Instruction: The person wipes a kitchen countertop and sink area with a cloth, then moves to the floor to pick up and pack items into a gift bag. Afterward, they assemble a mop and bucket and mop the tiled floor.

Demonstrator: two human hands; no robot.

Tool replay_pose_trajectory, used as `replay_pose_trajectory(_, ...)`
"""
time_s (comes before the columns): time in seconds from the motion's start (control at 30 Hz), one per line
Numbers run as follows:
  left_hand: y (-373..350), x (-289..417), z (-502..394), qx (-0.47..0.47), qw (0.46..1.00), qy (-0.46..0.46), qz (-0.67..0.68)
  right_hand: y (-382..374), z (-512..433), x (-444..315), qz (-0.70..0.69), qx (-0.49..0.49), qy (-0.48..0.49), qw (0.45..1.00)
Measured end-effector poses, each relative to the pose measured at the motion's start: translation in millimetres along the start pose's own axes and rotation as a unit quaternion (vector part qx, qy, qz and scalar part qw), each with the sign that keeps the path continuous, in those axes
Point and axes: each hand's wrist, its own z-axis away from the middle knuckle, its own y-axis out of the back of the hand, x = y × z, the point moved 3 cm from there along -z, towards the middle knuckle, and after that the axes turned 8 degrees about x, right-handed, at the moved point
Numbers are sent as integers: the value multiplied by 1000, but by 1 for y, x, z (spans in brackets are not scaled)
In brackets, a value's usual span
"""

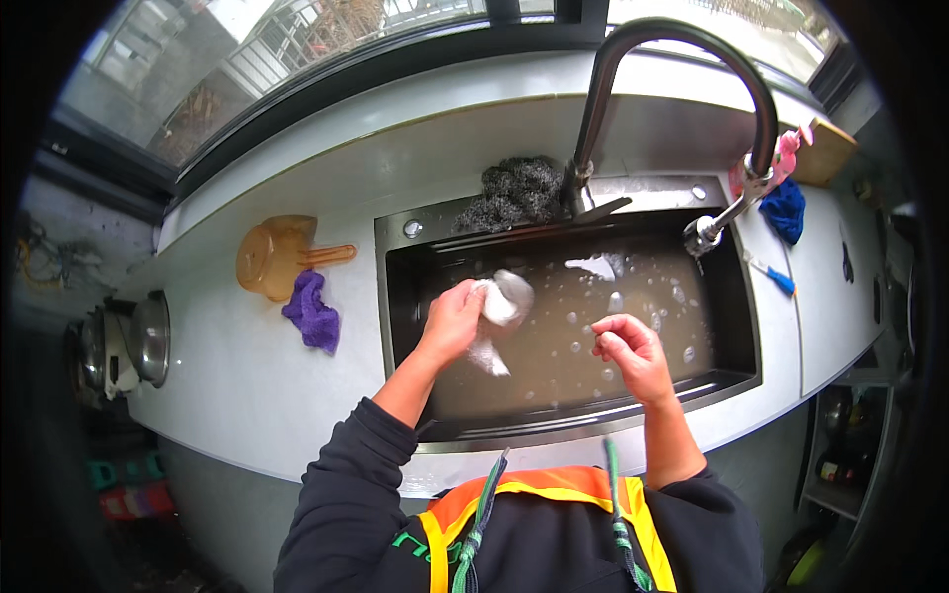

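A dark rectangular sink (567,437) holds murky water with scattered suds. Over its left part, my left hand (452,319) grips a wet white cloth (498,300), blurred by motion; a white end hangs down beneath it. My right hand (632,352) is above the water at the right, fingers curled with fingertips close together; whether anything small is between them, I cannot tell. Another white piece (593,267) shows in the water near the back wall of the sink. A dark faucet (593,111) arches over from the back rim, its spray head (701,236) above the right side.
Steel-wool-like scouring mesh (519,194) lies left of the faucet base. An orange plastic dipper (270,256) and a purple cloth (314,311) rest on the left counter. At right are a blue cloth (784,211) and a blue-handled tool (780,280). Steel pots (150,337) stand far left.
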Motion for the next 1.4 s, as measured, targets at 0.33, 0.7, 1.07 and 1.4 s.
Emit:
replay_pose_trajectory(0.33,-23,-17,85,-221,689,92,684,-64,5,10,-32,-109,-74,991)
replay_pose_trajectory(0.7,23,-44,95,32,851,19,523,-103,-6,-21,-12,-86,14,996)
replay_pose_trajectory(1.07,208,100,-54,163,915,-207,306,-181,-148,-152,-128,-140,177,966)
replay_pose_trajectory(1.4,167,62,-214,144,861,-267,-408,-147,-184,-87,42,-13,243,969)
